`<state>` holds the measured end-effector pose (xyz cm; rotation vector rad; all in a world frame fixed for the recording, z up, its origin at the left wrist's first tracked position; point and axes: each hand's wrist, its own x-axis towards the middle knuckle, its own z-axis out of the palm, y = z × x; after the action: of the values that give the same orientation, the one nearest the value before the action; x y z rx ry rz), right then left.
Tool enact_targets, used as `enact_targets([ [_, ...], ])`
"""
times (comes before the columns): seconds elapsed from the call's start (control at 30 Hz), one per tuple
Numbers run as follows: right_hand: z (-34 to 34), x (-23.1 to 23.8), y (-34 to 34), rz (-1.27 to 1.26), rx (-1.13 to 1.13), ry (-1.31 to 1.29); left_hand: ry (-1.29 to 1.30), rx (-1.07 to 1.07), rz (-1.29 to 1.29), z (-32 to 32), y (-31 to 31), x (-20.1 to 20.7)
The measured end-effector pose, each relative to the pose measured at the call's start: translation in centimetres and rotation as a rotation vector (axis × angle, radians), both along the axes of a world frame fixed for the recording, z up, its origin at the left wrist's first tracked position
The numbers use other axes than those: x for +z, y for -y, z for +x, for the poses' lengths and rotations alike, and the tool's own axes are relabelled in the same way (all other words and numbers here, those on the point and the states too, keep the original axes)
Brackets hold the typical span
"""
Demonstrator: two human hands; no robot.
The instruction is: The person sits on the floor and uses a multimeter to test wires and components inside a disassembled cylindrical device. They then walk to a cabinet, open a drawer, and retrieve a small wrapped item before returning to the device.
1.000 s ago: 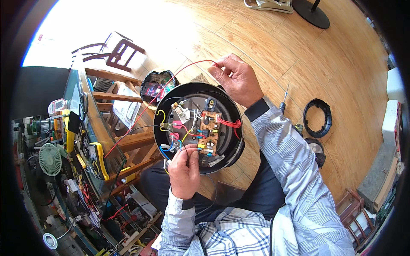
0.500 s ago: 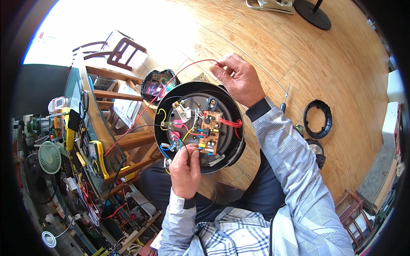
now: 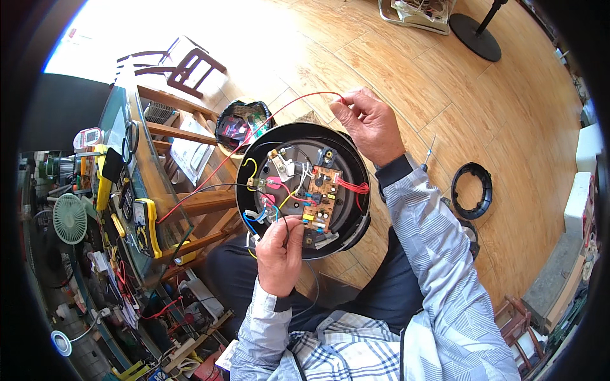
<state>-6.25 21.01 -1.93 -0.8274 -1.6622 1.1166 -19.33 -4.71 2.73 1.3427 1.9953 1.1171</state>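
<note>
An opened round black appliance base rests at my lap, its inside facing up. It holds a brown circuit board, red, blue, white and yellow wires, and a white component. My left hand pinches at the board's lower edge; a dark wire passes over the fingers, and what sits between the fingertips is hidden. Beyond the base's far right rim, my right hand grips the end of a red test lead. That lead arcs left over the base to a yellow multimeter on the glass-topped table.
The glass-topped wooden table stands on the left, with scissors on it. A bin sits behind the base. On the floor at right lie a screwdriver and a black ring. Cluttered tools and a green fan fill the lower left.
The view has shifted slightly, so the floor items and base appear a little further right and lower. Both hands keep nearly the same grips and places by the base.
</note>
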Motion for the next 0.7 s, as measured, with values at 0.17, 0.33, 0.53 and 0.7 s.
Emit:
enact_targets([
  [0.17, 0.0, -0.3, -0.1, 0.019, 0.002, -0.011, 0.066, 0.079, -0.138, 0.3, 1.1, 1.1],
  [0.33, 0.1, -0.3, -0.1, 0.017, 0.003, 0.002, 0.084, 0.117, -0.103, 0.5, 2.1, 1.4],
  [0.53, -0.1, -0.3, -0.1, 0.044, -0.011, 0.007, 0.227, 0.144, -0.085, 1.0, 2.5, 0.8],
  [0.7, 0.0, -0.3, 0.2, -0.031, 0.019, -0.013, 0.205, 0.143, -0.021, 1.1, 2.3, -0.1],
])
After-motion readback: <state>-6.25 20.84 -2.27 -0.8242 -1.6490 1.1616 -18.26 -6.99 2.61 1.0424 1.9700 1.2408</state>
